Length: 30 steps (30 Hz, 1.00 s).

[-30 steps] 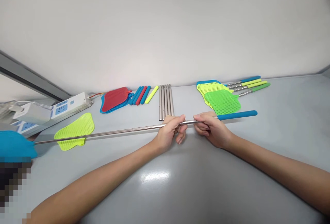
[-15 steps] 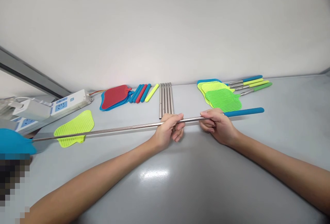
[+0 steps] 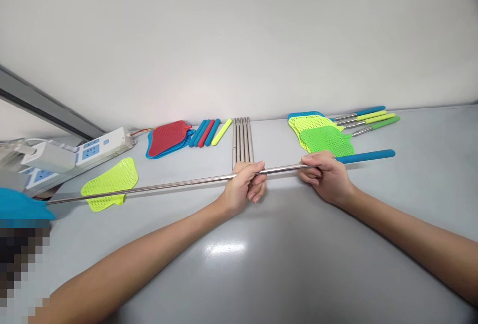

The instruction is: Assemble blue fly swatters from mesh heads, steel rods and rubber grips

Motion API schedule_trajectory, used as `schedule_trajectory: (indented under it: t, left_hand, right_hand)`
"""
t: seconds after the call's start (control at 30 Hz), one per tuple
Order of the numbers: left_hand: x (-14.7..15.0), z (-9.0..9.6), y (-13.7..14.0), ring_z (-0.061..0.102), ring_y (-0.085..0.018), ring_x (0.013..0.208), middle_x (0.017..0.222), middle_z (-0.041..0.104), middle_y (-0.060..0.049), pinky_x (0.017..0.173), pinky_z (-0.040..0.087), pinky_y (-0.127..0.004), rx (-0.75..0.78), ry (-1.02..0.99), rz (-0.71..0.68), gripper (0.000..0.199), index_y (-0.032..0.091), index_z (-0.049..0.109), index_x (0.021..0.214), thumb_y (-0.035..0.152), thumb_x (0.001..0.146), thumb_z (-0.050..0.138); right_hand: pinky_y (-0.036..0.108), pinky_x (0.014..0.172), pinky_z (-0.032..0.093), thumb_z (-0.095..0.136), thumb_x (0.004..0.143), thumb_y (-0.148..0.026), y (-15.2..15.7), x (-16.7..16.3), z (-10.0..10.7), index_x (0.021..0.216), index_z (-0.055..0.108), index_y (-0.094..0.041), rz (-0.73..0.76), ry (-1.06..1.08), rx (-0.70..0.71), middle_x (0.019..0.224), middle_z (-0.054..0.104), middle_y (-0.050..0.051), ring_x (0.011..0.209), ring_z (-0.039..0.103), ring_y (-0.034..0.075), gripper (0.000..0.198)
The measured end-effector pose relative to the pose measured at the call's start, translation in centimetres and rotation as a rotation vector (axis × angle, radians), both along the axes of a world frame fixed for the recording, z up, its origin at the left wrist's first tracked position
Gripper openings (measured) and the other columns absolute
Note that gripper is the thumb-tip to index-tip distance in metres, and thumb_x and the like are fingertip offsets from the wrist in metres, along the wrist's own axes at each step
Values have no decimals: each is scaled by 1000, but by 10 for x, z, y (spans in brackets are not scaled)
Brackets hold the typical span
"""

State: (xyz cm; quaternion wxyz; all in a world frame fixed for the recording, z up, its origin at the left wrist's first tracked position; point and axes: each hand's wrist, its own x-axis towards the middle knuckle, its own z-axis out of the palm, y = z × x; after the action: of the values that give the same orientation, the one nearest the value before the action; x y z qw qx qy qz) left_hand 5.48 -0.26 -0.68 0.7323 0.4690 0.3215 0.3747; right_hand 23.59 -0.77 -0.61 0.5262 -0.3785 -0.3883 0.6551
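A fly swatter [image 3: 179, 183] with a long extended metal rod stretches across the view, held above the table. Its blue head [image 3: 22, 204] reaches the left edge, partly out of frame, and its blue handle [image 3: 366, 157] points right. My left hand [image 3: 244, 187] is closed around the middle of the rod. Farther right, my right hand [image 3: 328, 174] grips the rod just beside the blue handle. Behind my left hand lie several metal rods [image 3: 242, 140] side by side, their near ends hidden by the hand. Beneath the held rod rests a yellow-green swatter head [image 3: 112, 182].
Red and blue swatter heads [image 3: 170, 137] are stacked at the back, beside several loose coloured handles [image 3: 209, 133]. Assembled swatters [image 3: 328, 137] lie overlapping at back right. A white power strip [image 3: 106, 147] with a plugged-in adapter stands at left. A wall [image 3: 239, 40] closes the back.
My right hand has shifted right along with the blue handle, widening the gap between my hands. My left hand stays nearly in place on the rod.
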Motion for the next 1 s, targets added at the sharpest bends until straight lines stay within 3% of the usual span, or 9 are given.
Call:
schedule_trajectory:
  t: [0.27,1.0]
  left_hand:
    - [-3,-3,0,33,-6,28,28,21,8,44,25,-24,9,-8,83,42,17,28,43,27,81,43]
    - [-2,-4,8,32,-6,27,26,22,7,44,29,-24,3,-29,164,42,18,26,41,28,78,45]
  right_hand:
    - [23,37,9,53,61,-13,2,4,-4,38,17,-16,-98,53,45,41,12,-7,35,15,3,43]
    - [26,39,6,56,58,-13,25,36,-3,37,20,-17,-113,-39,101,43,10,-6,37,12,5,42]
